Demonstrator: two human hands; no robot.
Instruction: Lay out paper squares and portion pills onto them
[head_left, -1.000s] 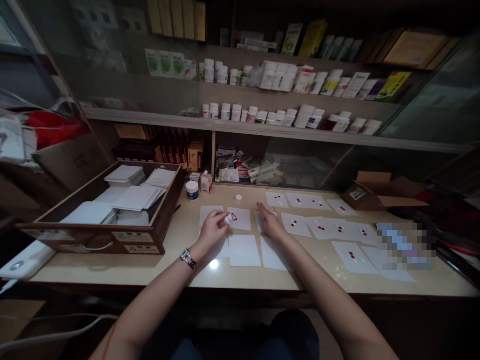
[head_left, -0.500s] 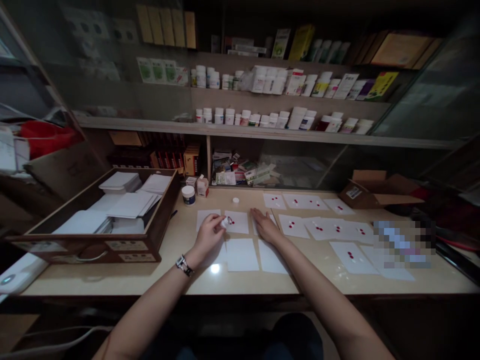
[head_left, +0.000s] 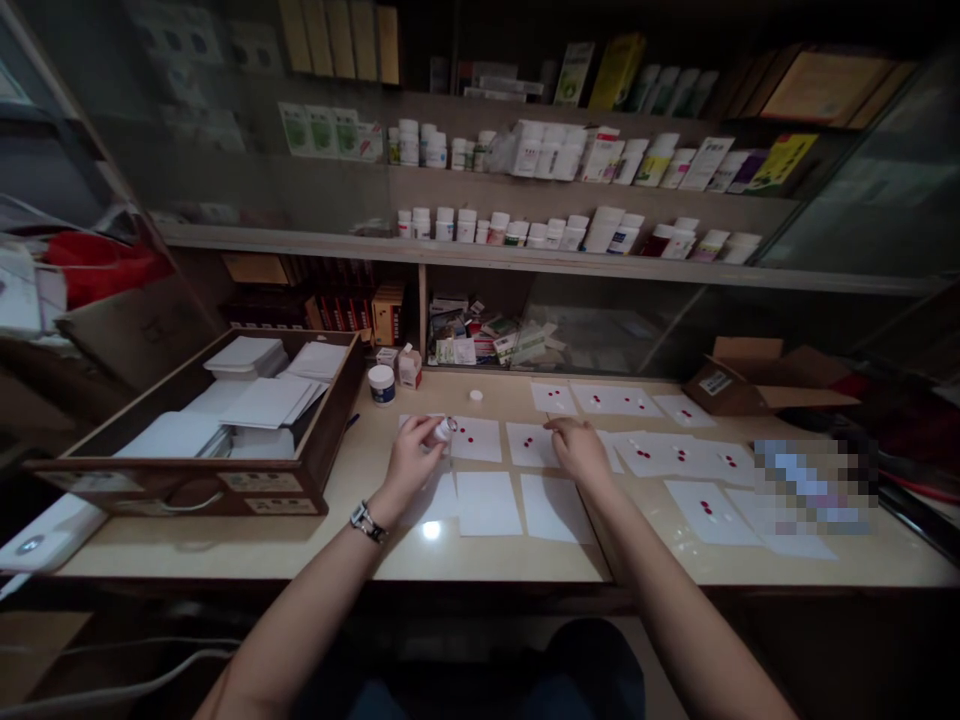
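My left hand (head_left: 412, 455) is wrapped round a small white bottle (head_left: 444, 430), tilted with its mouth to the right over the papers. My right hand (head_left: 579, 448) rests at the right edge of a white paper (head_left: 517, 458) that bears red pills (head_left: 529, 442); its fingers are bent, and whether they hold anything is too small to tell. Two red pills (head_left: 466, 434) lie on the paper (head_left: 486, 447) beside the bottle. Nearer me are two bare papers (head_left: 488, 505) (head_left: 555, 508). A white cap (head_left: 476, 396) lies behind them.
A wooden drawer (head_left: 311, 480) of stacked white papers stands at the left. A white jar (head_left: 382, 385) and small boxes stand behind. Papers with red and white pills (head_left: 706, 508) and an open carton (head_left: 739, 378) are at the right. Shelves of bottles (head_left: 525, 256) rise behind.
My right hand has moved right, uncovering the paper with red pills. The bottle in my left hand has shifted slightly left, and two red pills show beside it. The view has shifted slightly.
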